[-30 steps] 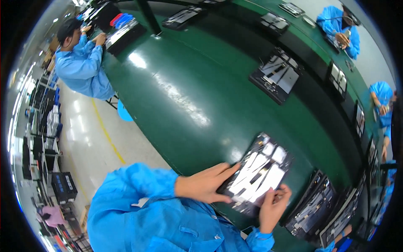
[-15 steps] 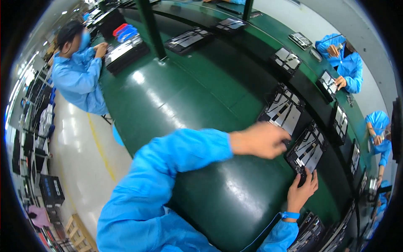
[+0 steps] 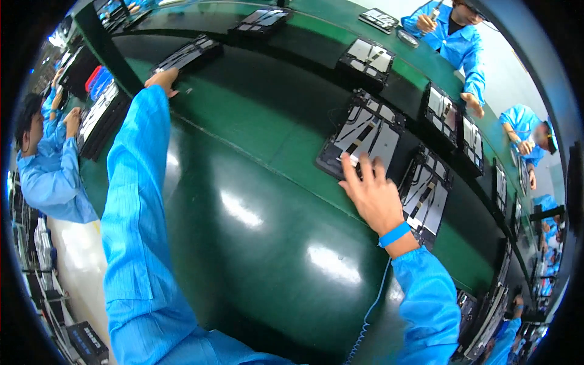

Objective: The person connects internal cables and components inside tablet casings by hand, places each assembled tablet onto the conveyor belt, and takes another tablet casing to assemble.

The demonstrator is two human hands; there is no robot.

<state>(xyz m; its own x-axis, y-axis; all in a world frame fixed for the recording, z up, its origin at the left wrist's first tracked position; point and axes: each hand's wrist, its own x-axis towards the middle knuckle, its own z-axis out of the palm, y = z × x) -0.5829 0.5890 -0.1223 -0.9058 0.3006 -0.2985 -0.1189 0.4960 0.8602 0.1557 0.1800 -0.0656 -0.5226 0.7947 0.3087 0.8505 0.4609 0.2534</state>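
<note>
My left arm stretches far forward to the left. My left hand (image 3: 162, 81) is at the near end of an opened tablet (image 3: 188, 53) with dark edges; its fingers are mostly hidden, so I cannot tell whether they grip it. My right hand (image 3: 376, 198), with a blue wrist strap (image 3: 395, 235) on its wrist, is open with spread fingers. Its fingertips lie over the near edge of a second opened tablet (image 3: 365, 131), which shows grey battery panels and dark flex cables. Close beside the right wrist lies a third opened tablet (image 3: 426, 194), partly covered by that hand.
More opened tablets (image 3: 368, 59) line a dark conveyor belt (image 3: 292, 82) along the green table (image 3: 243, 267). A green post (image 3: 106, 45) rises at the left. A coiled blue cord (image 3: 359, 334) hangs by my right arm. Co-workers (image 3: 52, 167) in blue work around.
My left hand has swung from the tablets on the right to the far left one. My right hand has left the nearest tablet and moved onto the one beyond. The view has turned right.
</note>
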